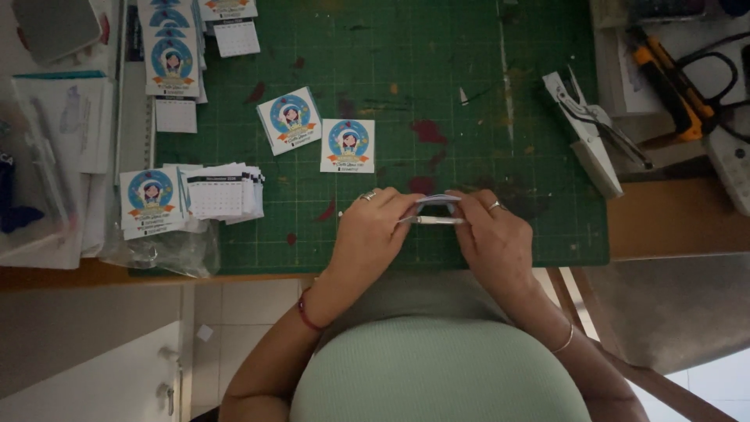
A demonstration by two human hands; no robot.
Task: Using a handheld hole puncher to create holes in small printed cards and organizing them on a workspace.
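Both hands meet at the near edge of the green cutting mat [484,117], the left hand [373,234] and the right hand [492,238] pinched from either side on one small white card stack [437,209]. It is held just above the mat rather than lying on it. Its long axis runs left to right, from nine o'clock to three o'clock, so each hand takes one end and neither is nearer than the other. The top sheet bows upward in a shallow arch between the fingertips, while a flatter edge shows beneath it. The fingers are curled and closed on the stack, thumbs toward the body; how many sheets are in the grip I cannot tell.

At about eleven o'clock from the hands, a little apart, two loose printed cards [319,133] with a round blue cartoon picture lie face up on the mat, one tilted, one square. At nine o'clock, well apart, sits a pile of calendar pads [223,191] beside another printed card, on crumpled clear plastic. At ten o'clock, further up, more printed cards are stacked in an overlapping column [172,55]. At two o'clock lie white pliers-like punch tools [594,133], and beyond them an orange-handled cutter [672,78].
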